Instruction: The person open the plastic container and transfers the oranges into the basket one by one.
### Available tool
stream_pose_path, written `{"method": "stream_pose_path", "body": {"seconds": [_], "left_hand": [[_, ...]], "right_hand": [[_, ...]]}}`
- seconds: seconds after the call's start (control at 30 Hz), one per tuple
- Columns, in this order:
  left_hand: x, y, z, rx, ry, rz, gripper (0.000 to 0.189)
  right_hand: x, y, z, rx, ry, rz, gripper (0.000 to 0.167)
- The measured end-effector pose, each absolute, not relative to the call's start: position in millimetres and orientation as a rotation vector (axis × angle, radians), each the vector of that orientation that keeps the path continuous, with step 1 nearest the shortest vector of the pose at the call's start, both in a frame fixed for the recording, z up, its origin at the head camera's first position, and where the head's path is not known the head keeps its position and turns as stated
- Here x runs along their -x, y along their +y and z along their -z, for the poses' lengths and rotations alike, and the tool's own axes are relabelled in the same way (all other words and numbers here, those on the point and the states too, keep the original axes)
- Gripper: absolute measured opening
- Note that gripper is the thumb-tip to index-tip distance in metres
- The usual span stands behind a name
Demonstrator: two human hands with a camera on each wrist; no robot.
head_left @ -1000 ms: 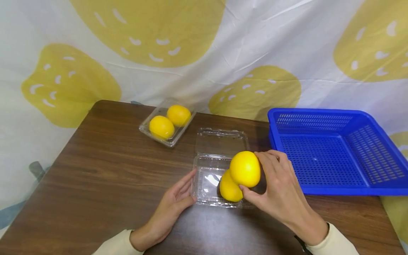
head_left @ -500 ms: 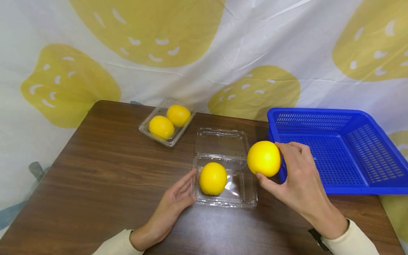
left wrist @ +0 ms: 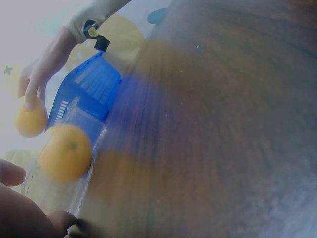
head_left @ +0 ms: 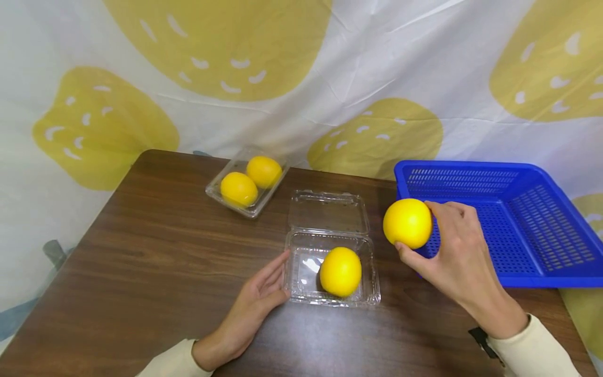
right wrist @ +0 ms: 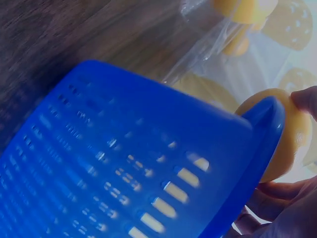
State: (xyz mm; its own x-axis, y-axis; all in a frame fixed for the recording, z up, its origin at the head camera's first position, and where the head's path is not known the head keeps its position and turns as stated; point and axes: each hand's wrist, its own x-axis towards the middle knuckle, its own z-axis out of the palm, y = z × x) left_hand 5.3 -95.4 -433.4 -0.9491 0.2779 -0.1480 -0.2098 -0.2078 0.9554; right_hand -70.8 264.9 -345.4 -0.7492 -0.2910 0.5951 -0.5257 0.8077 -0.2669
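My right hand (head_left: 459,251) holds an orange (head_left: 408,223) between thumb and fingers, beside the left wall of a blue plastic basket (head_left: 476,280). The right wrist view shows that orange (right wrist: 292,144) partly behind the basket's rim. My left hand (head_left: 254,301) holds the left side of a clear plastic clamshell box (head_left: 301,298), thumb and index finger at its rim. The box lies with its lid (head_left: 327,212) folded back. One orange (head_left: 341,272) sits in its right half; the left wrist view shows a green stem spot on this orange (left wrist: 65,152).
A second clear box (head_left: 252,212) with two oranges (head_left: 238,189) under its lid stands at the table's back edge. The brown wooden table (head_left: 188,251) extends left and in front. Behind it hangs a white cloth (head_left: 282,125) with yellow fruit prints.
My right hand has carried its orange right and away from over the box, toward the basket. The orange inside the box has rolled left, then back right. My left hand keeps its place.
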Motion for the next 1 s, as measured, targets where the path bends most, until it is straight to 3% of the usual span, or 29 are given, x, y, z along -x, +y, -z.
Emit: {"method": "stream_pose_path", "body": {"seconds": [1.0], "left_hand": [[-5.0, -95.2, 431.2, -0.08, 1.743, -2.202, 0.08]], "right_hand": [[98.1, 295.8, 337.7, -0.46, -2.522, -0.545, 0.08]]}}
